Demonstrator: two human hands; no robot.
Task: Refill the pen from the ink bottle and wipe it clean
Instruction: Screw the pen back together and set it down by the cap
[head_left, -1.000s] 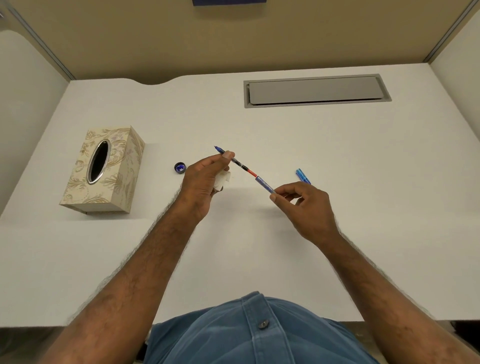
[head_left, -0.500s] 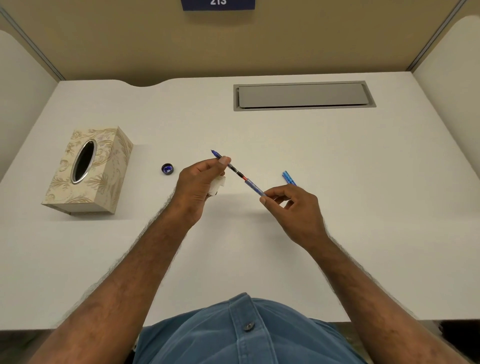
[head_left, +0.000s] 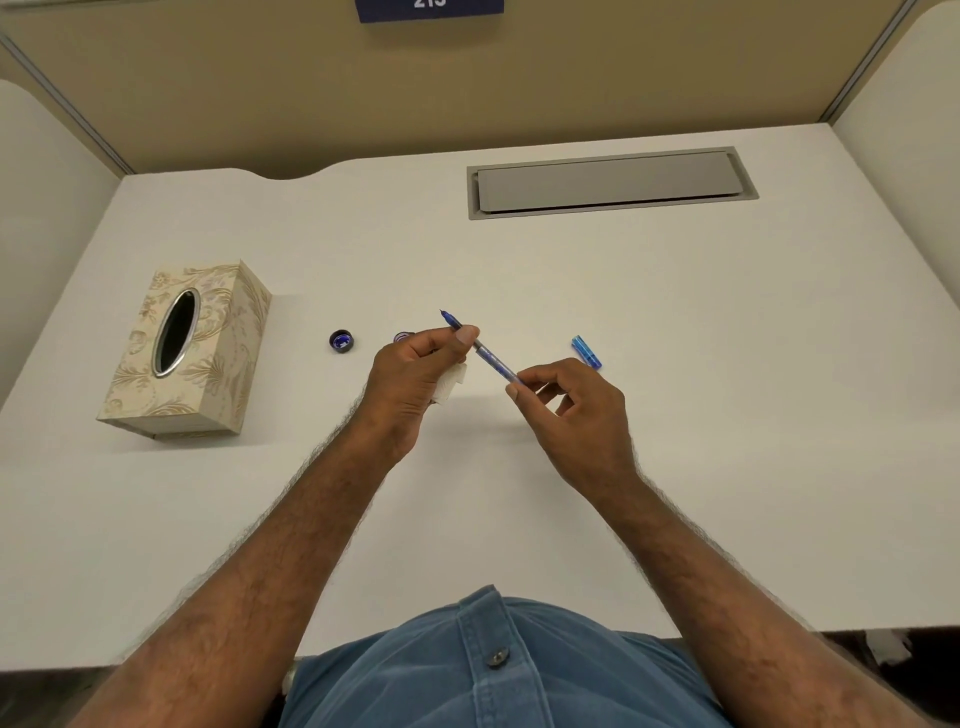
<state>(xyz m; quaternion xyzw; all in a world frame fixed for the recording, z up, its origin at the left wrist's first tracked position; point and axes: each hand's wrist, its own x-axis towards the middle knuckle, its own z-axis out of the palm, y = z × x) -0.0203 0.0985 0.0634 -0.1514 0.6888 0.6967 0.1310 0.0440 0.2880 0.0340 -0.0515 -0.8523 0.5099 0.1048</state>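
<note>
A blue pen (head_left: 491, 358) is held slanted above the white desk (head_left: 675, 415), nib pointing up-left. My left hand (head_left: 415, 379) pinches it just behind the nib and also keeps a crumpled white tissue (head_left: 449, 385) in its palm. My right hand (head_left: 571, 410) grips the rear end of the barrel with its fingertips. The ink bottle (head_left: 401, 336) is mostly hidden behind my left hand; only its dark rim shows. Its small dark cap (head_left: 343, 341) lies open side up to the left. The blue pen cap (head_left: 587, 353) lies on the desk beyond my right hand.
A patterned tissue box (head_left: 187, 348) stands at the left of the desk. A grey cable hatch (head_left: 608, 182) is set into the desk at the back. Partition walls close the desk on three sides.
The pen's red and black inner section, exposed between my hands before, is now covered by the blue barrel. My hands have come closer together. The view has tilted slightly.
</note>
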